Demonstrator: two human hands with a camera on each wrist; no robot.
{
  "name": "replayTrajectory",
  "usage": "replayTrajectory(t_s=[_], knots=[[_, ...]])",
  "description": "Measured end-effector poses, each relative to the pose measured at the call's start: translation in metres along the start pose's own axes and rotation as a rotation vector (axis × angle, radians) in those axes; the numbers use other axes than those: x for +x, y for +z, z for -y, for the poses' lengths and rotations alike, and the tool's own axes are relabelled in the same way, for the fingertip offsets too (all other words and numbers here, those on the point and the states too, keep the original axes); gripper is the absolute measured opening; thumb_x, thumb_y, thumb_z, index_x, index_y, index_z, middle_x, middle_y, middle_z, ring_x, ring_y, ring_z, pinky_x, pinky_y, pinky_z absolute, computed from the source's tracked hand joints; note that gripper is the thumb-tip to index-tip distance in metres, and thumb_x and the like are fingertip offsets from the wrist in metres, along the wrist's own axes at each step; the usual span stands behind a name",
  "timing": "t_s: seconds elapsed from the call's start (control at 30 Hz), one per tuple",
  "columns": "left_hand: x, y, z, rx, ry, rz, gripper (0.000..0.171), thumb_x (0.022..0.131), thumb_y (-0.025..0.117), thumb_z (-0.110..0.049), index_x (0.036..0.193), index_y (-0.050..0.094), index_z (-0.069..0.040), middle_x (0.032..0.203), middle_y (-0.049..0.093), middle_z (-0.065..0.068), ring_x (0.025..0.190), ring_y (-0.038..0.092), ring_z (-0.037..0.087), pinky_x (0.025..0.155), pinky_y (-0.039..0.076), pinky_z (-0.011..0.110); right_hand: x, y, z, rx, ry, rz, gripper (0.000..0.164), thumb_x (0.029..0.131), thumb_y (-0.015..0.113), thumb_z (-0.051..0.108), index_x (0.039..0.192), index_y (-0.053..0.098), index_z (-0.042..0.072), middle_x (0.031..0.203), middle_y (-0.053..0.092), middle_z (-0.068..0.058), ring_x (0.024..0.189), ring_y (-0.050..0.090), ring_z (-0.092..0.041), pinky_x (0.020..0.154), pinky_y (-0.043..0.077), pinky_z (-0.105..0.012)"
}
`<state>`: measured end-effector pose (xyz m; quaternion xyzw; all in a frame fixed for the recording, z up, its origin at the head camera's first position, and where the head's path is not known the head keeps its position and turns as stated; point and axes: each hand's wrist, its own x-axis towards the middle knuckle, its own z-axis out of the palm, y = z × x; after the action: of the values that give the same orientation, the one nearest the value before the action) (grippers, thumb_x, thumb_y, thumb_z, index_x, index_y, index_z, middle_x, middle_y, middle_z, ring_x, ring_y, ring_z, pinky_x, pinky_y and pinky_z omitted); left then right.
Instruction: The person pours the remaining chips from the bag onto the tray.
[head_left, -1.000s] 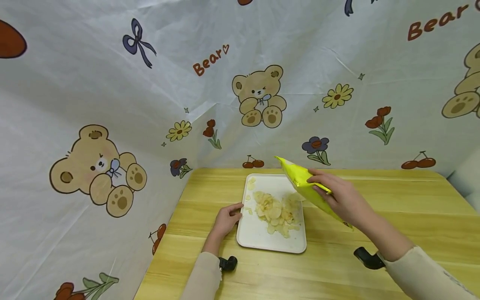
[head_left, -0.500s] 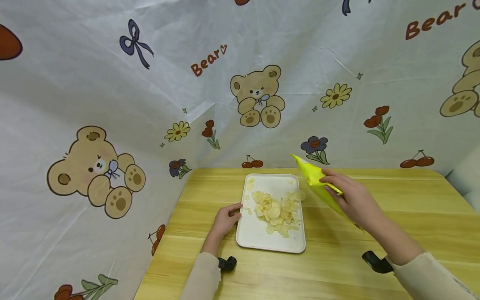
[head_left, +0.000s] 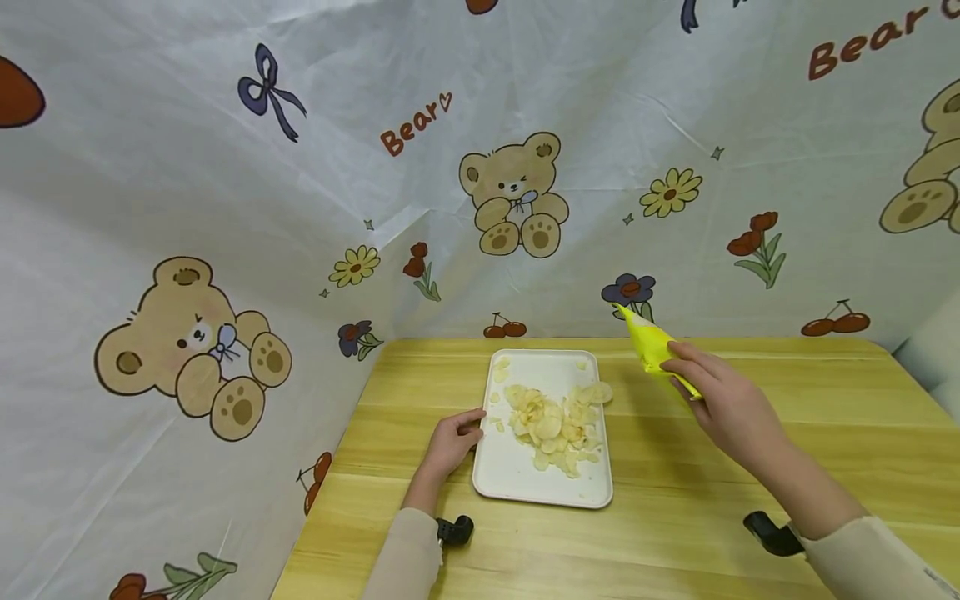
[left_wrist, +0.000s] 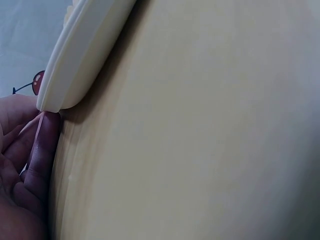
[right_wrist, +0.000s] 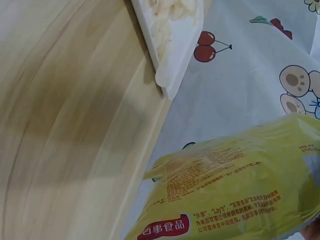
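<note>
My right hand [head_left: 726, 404] grips a yellow potato chip bag [head_left: 648, 343] to the right of the tray, above the table. Red lettering and a red label show on the bag in the right wrist view, where little of the hand is visible. A white rectangular tray [head_left: 517, 483] lies on the table, bearing a heap of potato chips [head_left: 549, 421]. One chip [head_left: 600, 392] juts over the tray's right rim. At the left rim rests my left hand [head_left: 448, 443], its fingertips touching the edge; the left wrist view shows a finger [left_wrist: 45, 142] right at the rim.
The wooden table [head_left: 817, 433] reaches back to a white curtain [head_left: 315, 167] printed with bears and flowers. Black wrist-worn cameras stick out from both forearms. Small chip pieces lie along the tray's left side.
The right hand has carried the bag rightward, away from over the tray. The chip at the right rim has come fully into view. The left hand stays at the tray's edge.
</note>
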<state>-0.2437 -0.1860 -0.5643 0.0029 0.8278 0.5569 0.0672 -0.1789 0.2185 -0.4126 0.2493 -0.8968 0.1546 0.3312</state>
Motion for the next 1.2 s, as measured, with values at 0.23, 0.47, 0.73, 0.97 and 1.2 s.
replayTrajectory(t_s=[0.23,0.47,0.73,0.97,1.2], knots=[[0.000,0.001,0.000,-0.005,0.003,-0.002,0.036,0.090,0.064,-0.008,0.124,0.066,-0.019,0.119,0.066,0.006,0.086,0.057,0.013,0.068,0.053,0.024,-0.010,0.000,-0.010,-0.042,-0.023,0.023,0.049,0.066,0.079,-0.007,0.112,0.066,0.005,0.130,0.059,-0.016,0.113,0.058,-0.037,0.077,0.055,-0.048],[0.001,0.001,0.001,-0.013,0.004,0.001,0.036,0.090,0.064,-0.008,0.124,0.066,-0.019,0.118,0.066,0.005,0.085,0.057,0.012,0.067,0.053,0.023,-0.026,0.004,-0.020,-0.143,-0.088,0.094,0.072,0.050,0.087,-0.008,0.116,0.063,0.005,0.133,0.056,-0.018,0.122,0.051,-0.039,0.079,0.054,-0.052],[-0.001,0.003,-0.001,0.002,0.016,-0.008,0.036,0.089,0.065,-0.008,0.124,0.067,-0.018,0.117,0.067,0.006,0.083,0.056,0.013,0.065,0.051,0.023,-0.036,0.010,-0.025,-0.180,-0.118,0.137,0.068,0.052,0.088,-0.006,0.115,0.063,0.003,0.135,0.054,-0.019,0.126,0.047,-0.040,0.088,0.050,-0.055],[-0.001,0.003,-0.001,0.006,0.019,-0.006,0.035,0.090,0.065,-0.009,0.124,0.067,-0.018,0.122,0.066,0.005,0.085,0.056,0.013,0.066,0.051,0.023,-0.044,0.016,-0.029,-0.198,-0.129,0.173,0.066,0.055,0.088,-0.002,0.116,0.063,0.003,0.136,0.052,-0.020,0.130,0.043,-0.040,0.081,0.053,-0.053],[-0.002,0.001,0.000,-0.004,0.014,-0.002,0.035,0.090,0.064,-0.009,0.125,0.066,-0.017,0.111,0.067,0.008,0.084,0.058,0.013,0.067,0.052,0.024,-0.049,0.019,-0.028,-0.200,-0.125,0.205,0.057,0.062,0.083,-0.003,0.115,0.062,0.005,0.136,0.051,-0.022,0.129,0.043,-0.043,0.078,0.054,-0.052]])
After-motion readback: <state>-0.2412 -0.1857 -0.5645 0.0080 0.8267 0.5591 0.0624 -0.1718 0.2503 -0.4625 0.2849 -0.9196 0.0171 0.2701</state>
